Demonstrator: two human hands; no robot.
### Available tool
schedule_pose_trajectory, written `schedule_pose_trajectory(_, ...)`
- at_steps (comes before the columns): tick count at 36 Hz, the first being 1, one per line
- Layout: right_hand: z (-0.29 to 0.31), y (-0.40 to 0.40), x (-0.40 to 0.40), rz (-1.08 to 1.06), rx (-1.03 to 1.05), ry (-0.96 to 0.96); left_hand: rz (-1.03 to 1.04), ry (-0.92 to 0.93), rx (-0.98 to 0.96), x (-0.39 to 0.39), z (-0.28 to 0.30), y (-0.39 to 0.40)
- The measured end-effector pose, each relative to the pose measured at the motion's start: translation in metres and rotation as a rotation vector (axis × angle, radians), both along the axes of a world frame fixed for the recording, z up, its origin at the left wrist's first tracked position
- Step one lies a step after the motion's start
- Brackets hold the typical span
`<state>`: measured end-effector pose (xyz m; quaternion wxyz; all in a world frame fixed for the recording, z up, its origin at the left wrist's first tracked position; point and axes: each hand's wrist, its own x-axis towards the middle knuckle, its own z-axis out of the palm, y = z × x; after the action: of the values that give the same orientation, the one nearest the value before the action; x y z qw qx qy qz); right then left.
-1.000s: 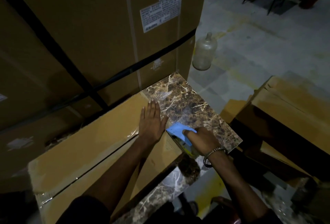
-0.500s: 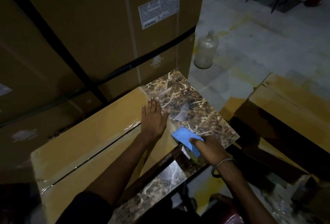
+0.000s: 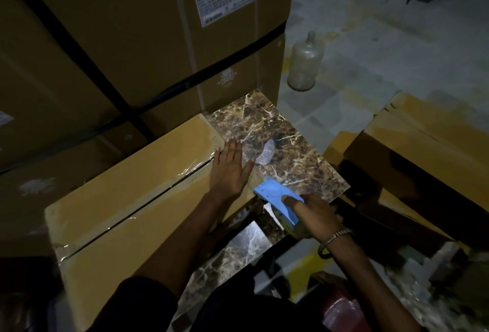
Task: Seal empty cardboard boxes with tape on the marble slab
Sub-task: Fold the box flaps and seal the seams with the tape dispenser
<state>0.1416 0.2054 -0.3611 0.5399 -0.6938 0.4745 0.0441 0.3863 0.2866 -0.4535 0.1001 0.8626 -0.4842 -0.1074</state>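
A long flat cardboard box (image 3: 127, 199) lies on the brown marble slab (image 3: 277, 141), with clear tape along its centre seam. My left hand (image 3: 229, 170) lies flat with straight fingers on the box's right end, over the taped seam. My right hand (image 3: 315, 216) grips a blue tape dispenser (image 3: 277, 199) just off the box's right end, above the slab's near edge. A strip of clear tape (image 3: 266, 154) shines over the slab between box and dispenser.
Tall strapped cartons (image 3: 148, 40) stand right behind the box. A glass bottle (image 3: 304, 64) stands on the concrete floor beyond the slab. More cardboard boxes (image 3: 428, 146) lie to the right. A second marble piece (image 3: 238, 249) sits lower, in front.
My right hand has drawn the dispenser away from the box end, toward me and to the right, and tape now stretches over the slab. My left hand stays flat on the box.
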Motion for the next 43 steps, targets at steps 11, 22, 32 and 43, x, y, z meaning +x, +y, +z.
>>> schedule_pose_trajectory(11,-0.017,0.006,-0.016,-0.024,-0.019,0.016,0.040,-0.007,-0.008,-0.005,0.004,-0.001)
schedule_pose_trajectory(22,-0.024,0.015,-0.024,-0.014,-0.002,0.037,0.100,-0.070,0.078,-0.055,0.008,0.009)
schedule_pose_trajectory(32,-0.025,0.009,-0.050,0.052,-0.083,0.036,0.097,-0.080,0.085,-0.056,0.009,0.009)
schedule_pose_trajectory(43,-0.026,0.011,-0.062,0.017,-0.063,0.036,0.096,-0.079,0.107,-0.057,0.013,0.009)
